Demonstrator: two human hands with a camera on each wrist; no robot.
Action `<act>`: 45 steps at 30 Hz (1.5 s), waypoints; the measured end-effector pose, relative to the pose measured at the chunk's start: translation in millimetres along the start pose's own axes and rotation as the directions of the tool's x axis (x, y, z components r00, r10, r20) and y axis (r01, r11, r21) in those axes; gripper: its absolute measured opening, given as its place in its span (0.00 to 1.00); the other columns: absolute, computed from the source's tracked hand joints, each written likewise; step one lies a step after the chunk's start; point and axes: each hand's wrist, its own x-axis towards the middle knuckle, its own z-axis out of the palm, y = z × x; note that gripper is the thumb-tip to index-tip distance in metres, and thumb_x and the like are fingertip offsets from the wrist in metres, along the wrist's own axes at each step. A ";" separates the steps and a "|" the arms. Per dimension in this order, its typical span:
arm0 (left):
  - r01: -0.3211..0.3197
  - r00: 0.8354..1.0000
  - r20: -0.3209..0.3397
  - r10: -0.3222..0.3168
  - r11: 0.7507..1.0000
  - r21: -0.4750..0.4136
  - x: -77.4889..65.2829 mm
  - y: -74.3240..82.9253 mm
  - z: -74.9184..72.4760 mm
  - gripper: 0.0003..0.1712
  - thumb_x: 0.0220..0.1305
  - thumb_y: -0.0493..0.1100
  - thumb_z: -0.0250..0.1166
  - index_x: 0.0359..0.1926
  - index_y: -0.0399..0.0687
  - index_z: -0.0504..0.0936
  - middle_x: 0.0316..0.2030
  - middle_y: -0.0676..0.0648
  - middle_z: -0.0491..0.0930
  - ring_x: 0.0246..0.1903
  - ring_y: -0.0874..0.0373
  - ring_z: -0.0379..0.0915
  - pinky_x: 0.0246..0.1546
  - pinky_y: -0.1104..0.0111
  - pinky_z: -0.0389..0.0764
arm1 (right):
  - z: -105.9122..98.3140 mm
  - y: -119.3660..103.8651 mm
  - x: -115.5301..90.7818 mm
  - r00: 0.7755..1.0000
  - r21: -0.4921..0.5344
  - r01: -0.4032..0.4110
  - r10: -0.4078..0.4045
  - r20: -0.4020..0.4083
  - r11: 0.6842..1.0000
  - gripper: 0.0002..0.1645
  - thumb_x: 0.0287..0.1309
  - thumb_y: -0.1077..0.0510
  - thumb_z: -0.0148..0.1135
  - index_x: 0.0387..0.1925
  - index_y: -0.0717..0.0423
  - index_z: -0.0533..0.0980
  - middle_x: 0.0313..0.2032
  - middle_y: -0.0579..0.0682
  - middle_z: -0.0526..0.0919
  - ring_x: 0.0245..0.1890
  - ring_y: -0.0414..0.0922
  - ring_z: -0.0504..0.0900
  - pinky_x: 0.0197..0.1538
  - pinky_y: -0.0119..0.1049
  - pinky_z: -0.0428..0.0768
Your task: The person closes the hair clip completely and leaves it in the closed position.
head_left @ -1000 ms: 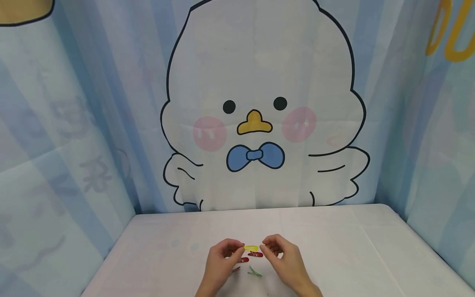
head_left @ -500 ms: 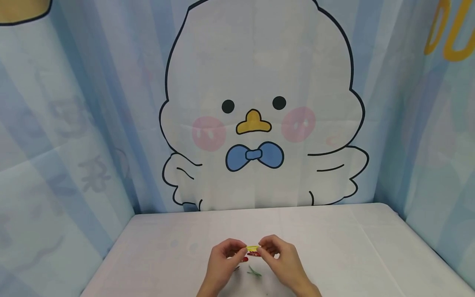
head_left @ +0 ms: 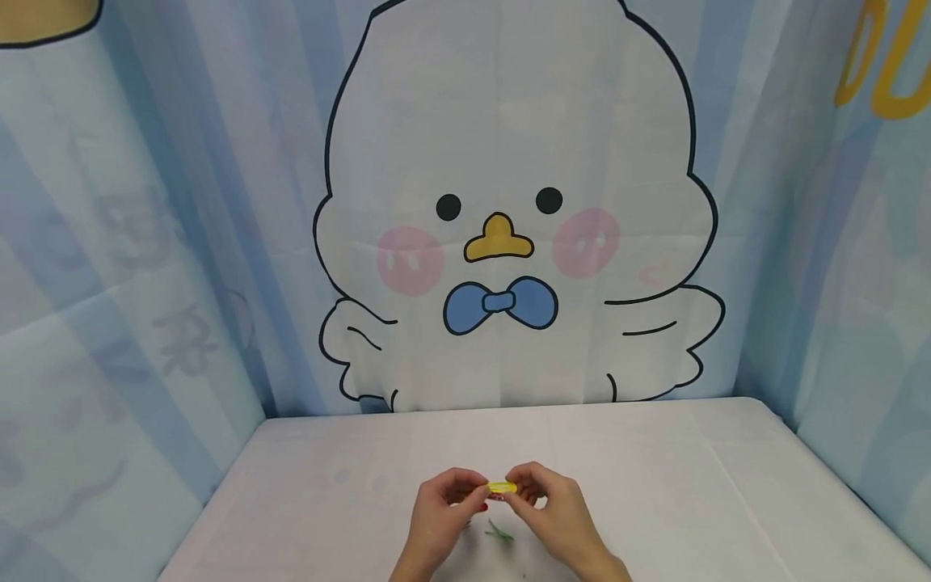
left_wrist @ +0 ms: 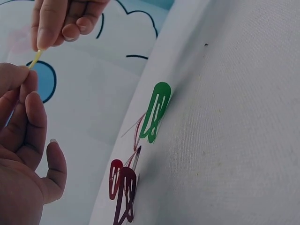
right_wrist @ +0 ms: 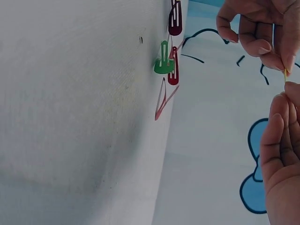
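A yellow snap hair clip (head_left: 502, 488) is held up above the table, between both hands. My left hand (head_left: 445, 509) pinches one end with thumb and forefinger. At the other end, my right hand (head_left: 550, 509) pinches it the same way. The left wrist view shows the yellow clip edge-on, most of it hidden by fingertips. Below the hands, a green snap clip (left_wrist: 158, 108) lies on the table with its arms sprung apart. Near it are a red clip (left_wrist: 115, 179), a dark maroon clip (left_wrist: 125, 192) and another reddish clip (right_wrist: 160, 105).
A white cloth covers the table (head_left: 655, 477). Behind it hangs a curtain (head_left: 502, 356) printed with a white cartoon bird wearing a blue bow tie. Striped blue curtains (head_left: 124, 283) stand at the sides.
My right hand has moved left and taken hold of the yellow clip's free end. My left hand has shifted slightly right with the clip. The green clip stays in place.
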 end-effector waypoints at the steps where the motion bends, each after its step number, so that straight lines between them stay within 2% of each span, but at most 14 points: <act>1: 0.002 1.000 0.000 -0.002 1.000 0.001 0.0 0.4 0.5 0.09 0.63 0.38 0.71 0.41 0.38 0.85 0.34 0.48 0.85 0.32 0.54 0.80 0.28 0.69 0.79 | -0.2 0.5 0.1 1.000 -0.006 0.012 -0.012 -0.001 1.000 0.13 0.50 0.70 0.75 0.34 0.53 0.81 0.26 0.37 0.79 0.24 0.33 0.77 0.29 0.34 0.80; 10: 0.000 1.000 0.020 0.000 1.000 0.023 1.4 0.3 1.0 0.10 0.63 0.38 0.71 0.43 0.36 0.85 0.34 0.49 0.85 0.32 0.56 0.80 0.34 0.69 0.79 | -0.4 6.5 0.0 0.988 -0.051 0.149 -0.150 -0.019 0.988 0.15 0.48 0.71 0.76 0.35 0.54 0.82 0.28 0.37 0.80 0.26 0.32 0.76 0.28 0.31 0.79; 19: 0.002 0.999 0.036 -0.004 0.998 0.055 1.5 -2.0 -1.2 0.12 0.62 0.39 0.72 0.45 0.39 0.84 0.34 0.50 0.84 0.35 0.55 0.79 0.37 0.66 0.76 | -0.1 11.0 0.3 0.980 -0.038 0.199 -0.200 -0.019 0.979 0.15 0.47 0.71 0.76 0.35 0.53 0.82 0.28 0.37 0.80 0.27 0.32 0.76 0.28 0.31 0.79; 24: -0.023 0.999 0.041 0.020 0.996 0.086 1.2 -1.7 -4.3 0.13 0.61 0.40 0.73 0.45 0.41 0.84 0.34 0.51 0.84 0.36 0.56 0.79 0.38 0.66 0.75 | -1.3 11.8 1.3 0.972 -0.036 0.233 -0.234 -0.025 0.972 0.16 0.46 0.71 0.77 0.36 0.53 0.83 0.28 0.38 0.80 0.27 0.33 0.77 0.28 0.31 0.79; 30: -0.057 0.997 0.051 0.051 0.990 0.131 1.1 0.3 -9.7 0.11 0.63 0.40 0.71 0.45 0.42 0.84 0.35 0.52 0.84 0.37 0.57 0.78 0.39 0.67 0.75 | -6.7 11.2 5.4 0.975 -0.056 0.219 -0.220 -0.025 0.974 0.16 0.47 0.71 0.77 0.36 0.52 0.84 0.28 0.36 0.79 0.27 0.33 0.76 0.28 0.32 0.79; 38: -0.039 0.999 0.031 0.033 0.981 0.190 2.6 -1.2 -20.7 0.12 0.64 0.42 0.71 0.45 0.41 0.84 0.36 0.53 0.83 0.39 0.54 0.76 0.41 0.64 0.76 | -12.7 12.8 11.9 0.970 -0.100 0.235 -0.240 -0.043 0.967 0.18 0.43 0.72 0.78 0.35 0.52 0.84 0.27 0.34 0.77 0.26 0.33 0.75 0.28 0.30 0.78; 45: -0.035 0.999 0.033 0.028 0.975 0.219 1.7 -3.0 -31.6 0.13 0.63 0.42 0.71 0.45 0.40 0.84 0.35 0.53 0.83 0.39 0.55 0.76 0.40 0.65 0.75 | -20.1 17.5 15.2 0.981 -0.118 0.182 -0.189 -0.051 0.976 0.18 0.43 0.72 0.78 0.34 0.51 0.84 0.27 0.32 0.76 0.25 0.33 0.74 0.28 0.31 0.77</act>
